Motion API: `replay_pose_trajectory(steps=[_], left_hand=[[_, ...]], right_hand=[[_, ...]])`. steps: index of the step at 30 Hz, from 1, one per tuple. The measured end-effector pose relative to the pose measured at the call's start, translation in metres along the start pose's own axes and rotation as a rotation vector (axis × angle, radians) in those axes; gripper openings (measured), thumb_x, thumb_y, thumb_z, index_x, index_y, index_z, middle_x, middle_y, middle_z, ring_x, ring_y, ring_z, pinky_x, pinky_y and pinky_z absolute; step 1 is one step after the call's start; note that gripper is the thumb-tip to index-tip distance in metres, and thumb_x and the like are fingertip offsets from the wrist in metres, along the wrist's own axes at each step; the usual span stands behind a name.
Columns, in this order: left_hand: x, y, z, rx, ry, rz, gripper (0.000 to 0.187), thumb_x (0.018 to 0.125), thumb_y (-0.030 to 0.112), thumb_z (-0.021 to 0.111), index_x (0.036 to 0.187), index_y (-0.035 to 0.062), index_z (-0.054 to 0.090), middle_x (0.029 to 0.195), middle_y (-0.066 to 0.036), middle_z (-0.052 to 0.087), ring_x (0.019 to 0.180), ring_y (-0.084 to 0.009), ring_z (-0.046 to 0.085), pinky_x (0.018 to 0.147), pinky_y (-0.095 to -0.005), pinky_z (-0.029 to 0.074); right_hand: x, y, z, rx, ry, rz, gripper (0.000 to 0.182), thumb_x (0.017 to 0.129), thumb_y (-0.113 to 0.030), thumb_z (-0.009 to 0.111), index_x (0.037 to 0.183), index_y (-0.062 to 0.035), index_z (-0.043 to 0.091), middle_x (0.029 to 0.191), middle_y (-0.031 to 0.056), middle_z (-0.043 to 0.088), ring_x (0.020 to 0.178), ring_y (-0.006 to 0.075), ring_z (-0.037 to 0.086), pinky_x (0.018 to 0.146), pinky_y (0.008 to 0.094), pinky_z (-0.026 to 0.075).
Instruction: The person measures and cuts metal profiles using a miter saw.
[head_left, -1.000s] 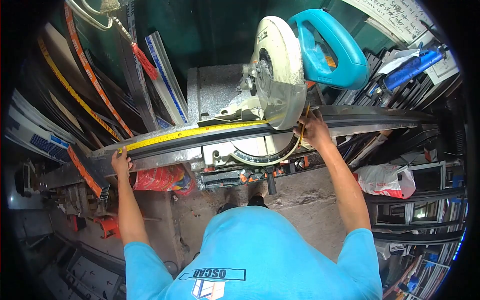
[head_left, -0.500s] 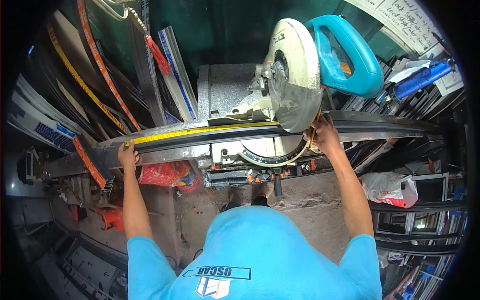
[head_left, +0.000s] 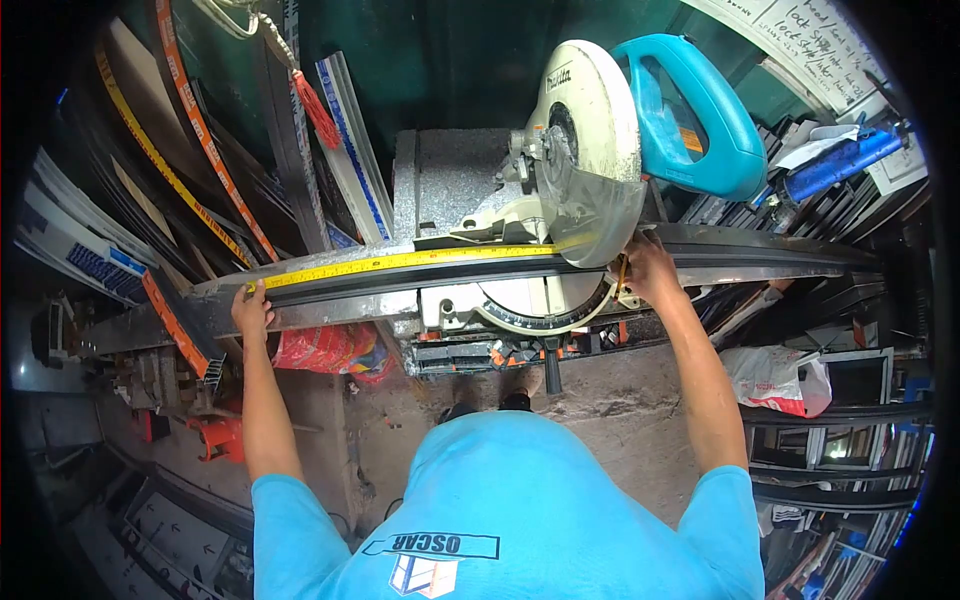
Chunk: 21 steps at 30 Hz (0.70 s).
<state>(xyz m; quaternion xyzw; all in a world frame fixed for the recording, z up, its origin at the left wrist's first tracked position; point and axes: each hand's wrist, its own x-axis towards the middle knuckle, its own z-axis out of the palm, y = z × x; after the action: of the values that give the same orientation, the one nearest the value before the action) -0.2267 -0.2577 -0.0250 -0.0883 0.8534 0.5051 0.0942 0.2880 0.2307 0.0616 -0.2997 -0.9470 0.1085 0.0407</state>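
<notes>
A yellow tape measure blade [head_left: 400, 262] is stretched along a long dark metal profile [head_left: 440, 274] lying across the miter saw. My left hand [head_left: 253, 310] pinches the blade's left end at the profile. My right hand [head_left: 652, 272] is closed around a thin yellow-orange pencil [head_left: 624, 272], beside the lower edge of the clear blade guard [head_left: 600, 215]. The blade's right end passes behind the guard, so I cannot see the tape's case. Above the profile stands the raised saw head [head_left: 590, 110] with its teal handle [head_left: 700, 110].
A metal bench [head_left: 350, 308] carries the profile on both sides of the saw. Several long profiles [head_left: 350, 150] lean at the back left. A red plastic bag [head_left: 325, 350] lies below the bench, and a white bag [head_left: 775, 378] sits at the right.
The pencil in my right hand has tipped, and less of it shows above the fingers. My left hand has shifted very slightly left. The tape, profile and saw look unmoved.
</notes>
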Motion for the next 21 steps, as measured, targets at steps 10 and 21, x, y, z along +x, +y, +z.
replay_pose_trajectory(steps=[10,21], left_hand=[[-0.001,0.004,0.001,-0.008,0.026,-0.01,0.066,0.091,0.035,0.079,0.146,0.0081,0.054,0.104,-0.01,0.069,0.077,-0.014,0.066,0.056,-0.0263,0.052],[0.001,0.005,0.0,0.018,0.015,-0.038,0.066,0.09,0.037,0.08,0.146,0.0114,0.055,0.1,-0.007,0.068,0.074,-0.0124,0.062,0.055,-0.0264,0.051]], right_hand=[[0.0,-0.004,-0.002,-0.037,0.003,0.003,0.04,0.084,-0.026,0.077,0.123,-0.0199,0.073,0.133,0.0124,0.063,0.125,0.0447,0.054,0.099,0.0525,0.052],[0.002,0.003,0.007,-0.088,0.021,-0.014,0.037,0.086,-0.026,0.074,0.123,-0.0198,0.073,0.134,0.0138,0.063,0.124,0.0447,0.053,0.099,0.0508,0.053]])
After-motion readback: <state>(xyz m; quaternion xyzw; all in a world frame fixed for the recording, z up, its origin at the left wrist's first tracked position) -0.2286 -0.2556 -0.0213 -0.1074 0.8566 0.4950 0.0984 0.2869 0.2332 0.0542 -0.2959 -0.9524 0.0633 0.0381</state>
